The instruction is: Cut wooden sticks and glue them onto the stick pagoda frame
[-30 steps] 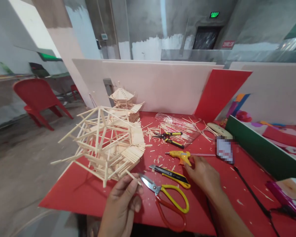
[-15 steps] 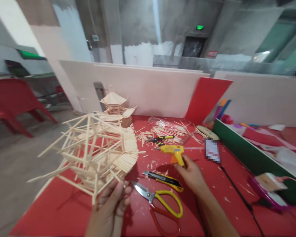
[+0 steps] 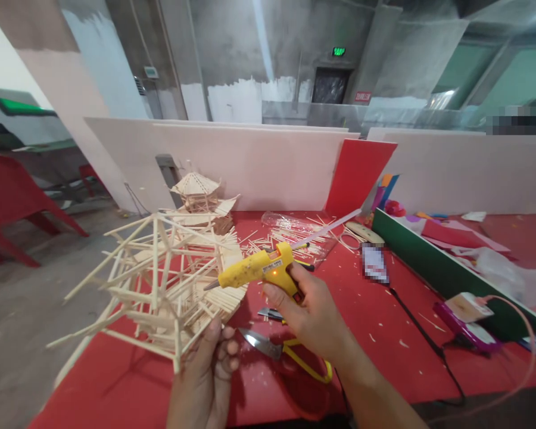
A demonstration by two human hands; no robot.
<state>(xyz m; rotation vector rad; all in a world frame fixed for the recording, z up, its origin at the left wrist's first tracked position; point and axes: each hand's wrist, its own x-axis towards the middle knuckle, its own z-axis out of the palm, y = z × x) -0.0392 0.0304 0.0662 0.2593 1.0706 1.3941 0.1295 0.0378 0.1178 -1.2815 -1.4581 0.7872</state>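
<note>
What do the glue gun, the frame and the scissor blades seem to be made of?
Glue gun: probably plastic, a smooth, moulded-looking yellow body with dark smudges.
Frame: likely bare wood, from its pale, matte sticks.
Scissor blades: probably polished steel, from their grey shine.

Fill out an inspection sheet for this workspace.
Surface: red tabletop, scattered with pale scraps.
Job's things: yellow glue gun, held up; wooden stick frame, open-sided.
Clutter: scissors, partly hidden utility knife, loose sticks, clear plastic wrap.
Hands: right hand grips the yellow glue gun; left hand is by the wooden stick frame, its contents unclear.
Cables: black cord; pink cord at far right.
Surroundings: white boards behind, red chair at left.
</note>
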